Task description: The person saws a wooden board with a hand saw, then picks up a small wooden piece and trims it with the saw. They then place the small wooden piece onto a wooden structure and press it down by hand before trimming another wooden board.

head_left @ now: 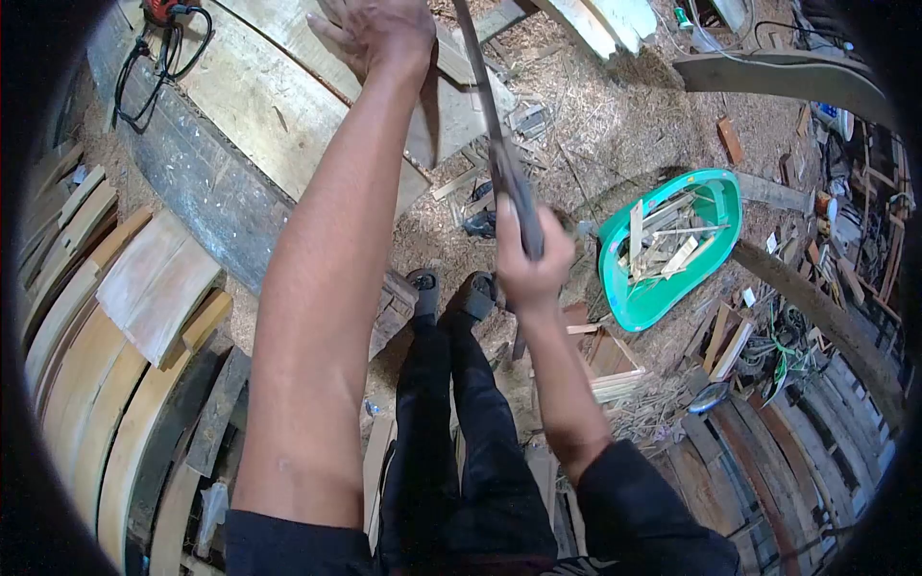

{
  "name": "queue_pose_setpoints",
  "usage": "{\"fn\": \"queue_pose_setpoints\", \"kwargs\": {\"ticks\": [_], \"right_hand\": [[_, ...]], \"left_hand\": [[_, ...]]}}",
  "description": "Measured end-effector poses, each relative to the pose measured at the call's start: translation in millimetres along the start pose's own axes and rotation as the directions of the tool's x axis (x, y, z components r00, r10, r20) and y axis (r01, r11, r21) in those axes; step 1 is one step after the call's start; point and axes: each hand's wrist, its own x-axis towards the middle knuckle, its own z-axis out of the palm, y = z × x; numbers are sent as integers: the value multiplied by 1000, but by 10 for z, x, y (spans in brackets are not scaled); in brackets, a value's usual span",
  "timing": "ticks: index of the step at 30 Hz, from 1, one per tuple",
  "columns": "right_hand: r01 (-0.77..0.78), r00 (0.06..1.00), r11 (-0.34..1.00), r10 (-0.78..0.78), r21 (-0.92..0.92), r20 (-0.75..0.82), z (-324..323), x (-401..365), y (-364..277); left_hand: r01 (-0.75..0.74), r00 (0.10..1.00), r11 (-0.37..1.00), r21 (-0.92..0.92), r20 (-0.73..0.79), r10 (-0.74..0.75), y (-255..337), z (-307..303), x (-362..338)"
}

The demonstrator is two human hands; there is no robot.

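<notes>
At the top centre my left hand (379, 31) lies with its fingers apart on pale wooden boards (259, 91). My right hand (533, 254) is closed around the lower end of a long, dark, narrow tool (492, 115). The tool rises from my fist toward the top edge of the view, to the right of my left hand and the boards. Motion blurs the right hand and the tool a little, and the tool's far end is out of view.
A green tub (629, 312) of wood scraps stands on the shavings-covered floor to the right. Stacked planks (106, 384) fill the left side, with more (768, 451) at lower right. A red power tool (161, 10) with a black cord lies at the top left.
</notes>
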Motion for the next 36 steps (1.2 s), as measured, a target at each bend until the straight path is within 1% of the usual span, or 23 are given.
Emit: {"fn": "queue_pose_setpoints", "kwargs": {"ticks": [3, 4, 7, 9, 10, 11, 13, 14, 15, 17, 18, 21, 23, 24, 25, 27, 28, 29, 31, 33, 34, 35, 36], "right_hand": [[122, 985, 993, -122, -12, -120, -252, -526, 74], [119, 984, 993, -121, -21, -130, -280, -570, 30], [52, 997, 998, -51, 31, -51, -116, -136, -20], [-26, 999, 1000, 26, -15, -26, -1, 103, -149], [-9, 1000, 1000, 9, -12, -17, -49, 27, -114], [1, 1000, 1000, -1, -14, -9, -147, -160, -56], [101, 991, 995, -100, 12, -92, -318, -565, 74], [90, 990, 994, -83, 56, -113, -306, -607, 48], [71, 994, 997, -68, 33, -87, -289, -544, 27], [61, 998, 998, -61, -3, -35, -159, -100, -16], [-20, 1000, 1000, 20, -1, -19, -63, 58, -137], [6, 1000, 1000, -6, -11, -16, -162, -176, -79], [57, 997, 997, -53, 58, -56, -312, -535, -35], [56, 997, 996, -52, 73, -56, -304, -510, -58], [56, 997, 995, -52, 88, -56, -286, -452, -135], [9, 1000, 997, -7, 72, -29, -113, 32, -190], [-9, 1000, 1000, 9, -1, -19, -42, 159, -123], [22, 1000, 1000, -22, 16, 6, -17, 88, -33], [37, 999, 998, -38, -40, -29, -220, -292, -54], [81, 995, 996, -84, -44, -53, -372, -560, -104], [35, 999, 999, -34, 15, -33, -366, -543, -139], [2, 1000, 999, -1, 32, -30, -314, -447, -117], [-15, 1000, 998, 17, 55, -20, -162, -129, -144]], "left_hand": [[-23, 999, 999, 40, 44, 22, 26, -101, -22], [-15, 1000, 999, 44, 23, 14, -1, -54, 61], [-22, 1000, 998, 51, 6, 21, -19, 50, 16], [-36, 999, 997, 72, -10, 36, -75, 57, -47], [-42, 999, 997, 70, -28, 44, -34, 53, -21], [-34, 999, 998, 60, 9, 34, -9, 38, -32], [-22, 997, 999, 44, 77, 18, 8, -91, -2], [-15, 1000, 999, 31, 8, 15, 8, -23, 18], [-18, 999, 999, 33, 32, 17, 8, -37, -11], [-23, 999, 999, 34, 50, 21, 29, -82, 30], [-28, 999, 999, 44, 44, 27, 14, -109, 26], [-36, 998, 998, 48, 46, 34, 57, -110, -18], [-38, 999, 998, 45, 36, 37, 2, -34, 21], [-22, 1000, 999, 39, 4, 22, 28, -55, 14], [-30, 999, 999, 40, 17, 29, 19, -56, -4], [-34, 999, 999, 39, 16, 34, 1, -51, 18], [-40, 998, 998, 58, 41, 37, -24, -76, -10], [-51, 997, 996, 70, 66, 46, -21, -86, 1], [-47, 996, 996, 71, 75, 42, 38, -81, 8], [-35, 999, 997, 71, 42, 32, 24, -64, 28], [-40, 999, 996, 84, -23, 42, -2, 4, 1], [-72, 996, 991, 116, -40, 77, -14, 42, -38], [-94, 992, 984, 152, -73, 106, -41, 92, -18]]}}
